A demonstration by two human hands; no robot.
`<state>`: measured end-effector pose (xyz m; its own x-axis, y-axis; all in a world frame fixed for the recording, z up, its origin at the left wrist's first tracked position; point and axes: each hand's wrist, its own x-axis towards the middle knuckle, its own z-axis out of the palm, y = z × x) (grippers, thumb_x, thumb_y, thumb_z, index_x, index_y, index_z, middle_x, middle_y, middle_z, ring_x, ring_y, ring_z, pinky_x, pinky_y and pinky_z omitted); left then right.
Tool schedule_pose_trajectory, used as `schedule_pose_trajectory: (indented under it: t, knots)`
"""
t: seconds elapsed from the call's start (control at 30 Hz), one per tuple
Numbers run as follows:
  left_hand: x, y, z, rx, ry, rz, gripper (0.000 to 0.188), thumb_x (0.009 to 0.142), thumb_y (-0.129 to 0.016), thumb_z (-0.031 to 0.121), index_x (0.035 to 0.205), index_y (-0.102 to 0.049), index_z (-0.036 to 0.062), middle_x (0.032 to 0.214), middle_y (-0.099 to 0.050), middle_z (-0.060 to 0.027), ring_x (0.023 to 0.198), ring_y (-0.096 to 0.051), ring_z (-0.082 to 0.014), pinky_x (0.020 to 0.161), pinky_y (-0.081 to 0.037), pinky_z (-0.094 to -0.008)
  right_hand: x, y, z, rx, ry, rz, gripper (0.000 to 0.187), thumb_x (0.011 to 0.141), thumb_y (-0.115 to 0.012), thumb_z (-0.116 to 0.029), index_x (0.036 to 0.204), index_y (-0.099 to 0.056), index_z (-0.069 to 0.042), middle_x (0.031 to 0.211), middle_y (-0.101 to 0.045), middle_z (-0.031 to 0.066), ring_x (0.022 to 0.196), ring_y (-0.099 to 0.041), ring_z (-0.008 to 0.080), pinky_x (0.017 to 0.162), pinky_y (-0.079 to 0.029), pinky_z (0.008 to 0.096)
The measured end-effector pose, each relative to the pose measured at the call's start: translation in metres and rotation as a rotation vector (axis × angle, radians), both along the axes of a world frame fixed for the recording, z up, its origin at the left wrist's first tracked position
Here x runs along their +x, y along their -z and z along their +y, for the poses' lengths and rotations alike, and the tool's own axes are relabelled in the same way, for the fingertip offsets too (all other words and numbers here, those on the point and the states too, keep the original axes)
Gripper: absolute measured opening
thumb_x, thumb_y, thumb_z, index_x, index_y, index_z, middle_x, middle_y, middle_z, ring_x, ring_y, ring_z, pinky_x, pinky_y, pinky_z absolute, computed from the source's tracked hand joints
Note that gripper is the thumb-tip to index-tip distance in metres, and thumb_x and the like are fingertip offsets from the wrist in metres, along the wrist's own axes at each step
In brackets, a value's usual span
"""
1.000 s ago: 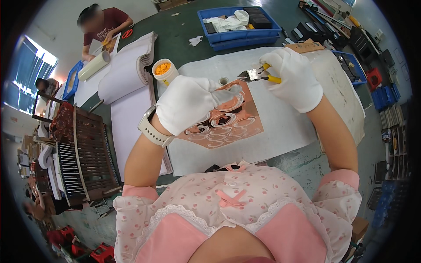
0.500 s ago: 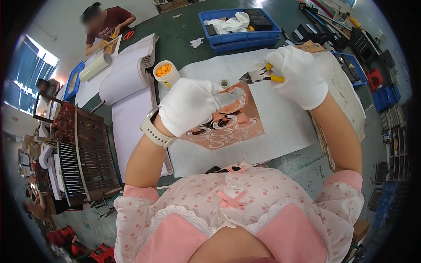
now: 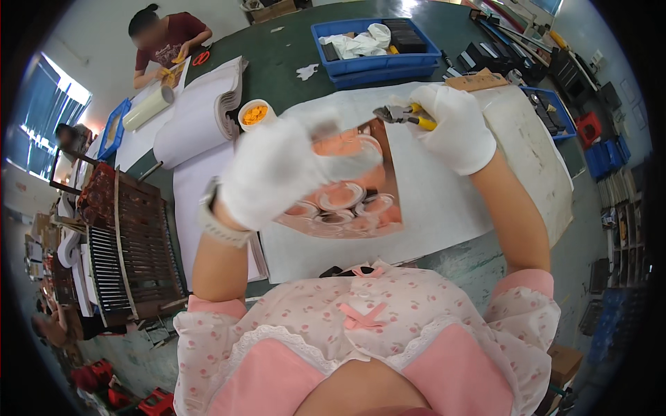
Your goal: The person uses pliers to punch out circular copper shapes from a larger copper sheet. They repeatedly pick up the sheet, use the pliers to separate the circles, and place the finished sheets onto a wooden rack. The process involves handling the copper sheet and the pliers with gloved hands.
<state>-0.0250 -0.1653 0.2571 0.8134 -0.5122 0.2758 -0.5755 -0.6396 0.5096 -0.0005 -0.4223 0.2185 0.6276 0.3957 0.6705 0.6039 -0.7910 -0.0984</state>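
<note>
My right hand (image 3: 456, 128) grips pliers (image 3: 397, 114) near the copper-coloured sheet (image 3: 345, 197), far right; over it, my left hand (image 3: 274, 170) is blurred, its grip I cannot tell.

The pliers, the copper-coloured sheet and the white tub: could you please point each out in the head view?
Pliers (image 3: 399, 114), head view: on the metal part.
Copper-coloured sheet (image 3: 389, 180), head view: on its right margin.
White tub (image 3: 271, 111), head view: on the rim's right side.

Your left hand (image 3: 274, 166): ten o'clock, gloved, blurred, fingers toward three. Your right hand (image 3: 454, 128): two o'clock, gloved, fingers curled.
</note>
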Motion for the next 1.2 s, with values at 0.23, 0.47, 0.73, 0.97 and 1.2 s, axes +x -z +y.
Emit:
schedule_pose_trajectory:
  t: [0.23, 0.47, 0.73, 0.97, 1.2]
  knots:
    - [-0.015, -0.027, 0.091, -1.382, 0.628, 0.254, 0.062, 0.091, -0.050, 0.039, 0.132, -0.038, -0.0066, 0.135, -0.042, -0.0197, 0.124, -0.041, -0.0341, 0.105, -0.029, -0.0445, -0.008, -0.012, 0.016, 0.053, 0.027, 0.095, 0.016, 0.069, -0.067, -0.017, 0.082, -0.060, -0.010, 0.071, -0.060, 0.0093, 0.067, -0.060, 0.0289, 0.060, -0.047, 0.0383]
    - [0.029, 0.068, 0.108, -1.429, 0.082, 0.416, 0.056, 0.094, -0.043, 0.036, 0.133, -0.033, -0.0028, 0.134, -0.035, -0.0158, 0.122, -0.035, -0.0286, 0.101, -0.031, -0.0443, 0.012, 0.020, -0.004, 0.234, 0.314, 0.382, 0.025, 0.081, -0.063, -0.030, 0.074, -0.060, -0.006, 0.065, -0.061, 0.0115, 0.060, -0.060, 0.0257, 0.057, -0.047, 0.0358]
    - [0.044, 0.218, 0.059, -0.687, -0.298, 1.132, 0.028, 0.091, -0.058, 0.028, 0.104, -0.062, 0.0030, 0.084, -0.063, -0.0021, 0.076, -0.060, -0.0094, 0.074, -0.051, -0.0245, 0.038, 0.087, -0.064, 0.834, 0.461, 1.104, 0.032, 0.085, -0.062, -0.032, 0.071, -0.057, -0.004, 0.053, -0.050, 0.0012, 0.039, -0.047, 0.0106, 0.038, -0.036, 0.0254]
    - [0.041, 0.239, 0.043, -0.589, -0.413, 1.084, 0.034, 0.088, -0.063, 0.031, 0.100, -0.064, -0.0013, 0.082, -0.066, -0.0052, 0.065, -0.061, -0.0108, 0.063, -0.050, -0.0217, 0.028, 0.173, -0.091, 0.920, 0.622, 1.284, 0.027, 0.085, -0.062, -0.028, 0.070, -0.053, -0.008, 0.051, -0.049, 0.0007, 0.036, -0.044, 0.0118, 0.034, -0.035, 0.0265]
    - [0.019, 0.302, 0.012, -0.506, -0.551, 0.832, 0.042, 0.087, -0.061, 0.030, 0.113, -0.060, -0.0030, 0.086, -0.067, -0.0068, 0.069, -0.059, -0.0099, 0.064, -0.048, -0.0229, 0.033, 0.202, -0.113, 0.902, 0.796, 1.305, 0.026, 0.083, -0.058, -0.023, 0.066, -0.055, -0.003, 0.051, -0.049, 0.0036, 0.039, -0.046, 0.0149, 0.038, -0.036, 0.0319]
